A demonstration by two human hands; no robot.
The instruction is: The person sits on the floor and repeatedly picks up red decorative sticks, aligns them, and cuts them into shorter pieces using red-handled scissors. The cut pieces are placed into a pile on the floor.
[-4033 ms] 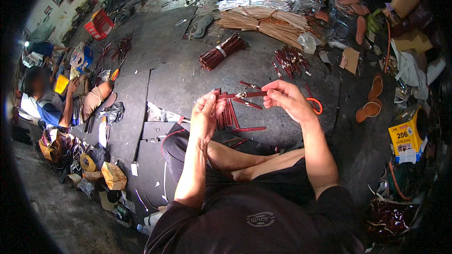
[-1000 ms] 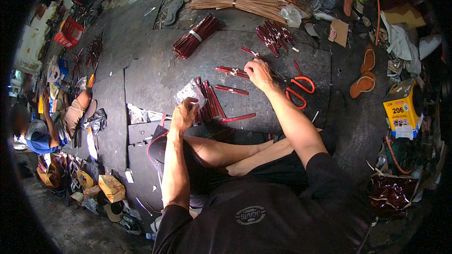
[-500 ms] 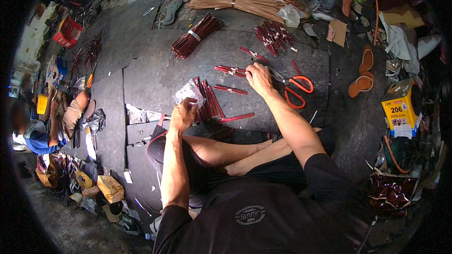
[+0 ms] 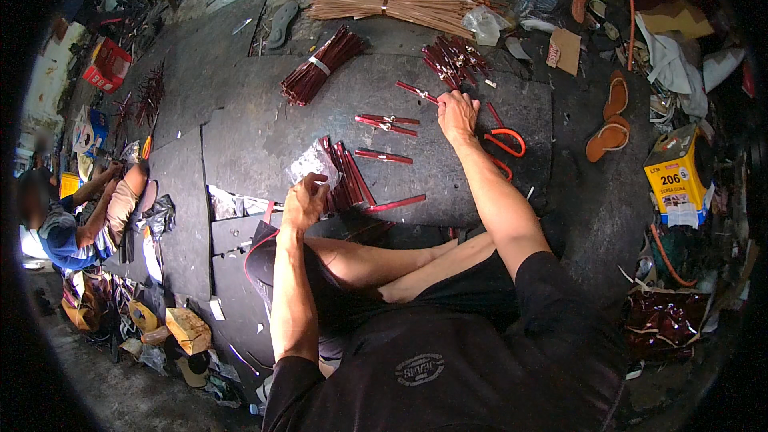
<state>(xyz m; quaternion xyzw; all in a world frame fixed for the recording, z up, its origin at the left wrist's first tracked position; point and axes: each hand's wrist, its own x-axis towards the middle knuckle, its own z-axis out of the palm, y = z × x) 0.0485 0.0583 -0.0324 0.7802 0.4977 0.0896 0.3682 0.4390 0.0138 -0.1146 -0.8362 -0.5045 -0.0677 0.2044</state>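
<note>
My right hand is closed on the right end of a dark red strap with a small pale fitting. Below it lie paired red straps with similar fittings, and a single strap. Orange-handled scissors rest partly hidden under my right wrist. My left hand has bent fingers, thumb apart, with nothing visible between them. It is over the edge of a clear plastic bag, beside loose red strips. Another strip lies nearer my legs.
Farther off lie a banded bundle of red strips, a pile of fitted straps and long tan strips. Brown sandals and a yellow tin stand at right. A person sits at far left.
My right hand has moved up and right, from the paired straps to the single strap beyond them. My left hand stays near the plastic bag. The view has shifted slightly.
</note>
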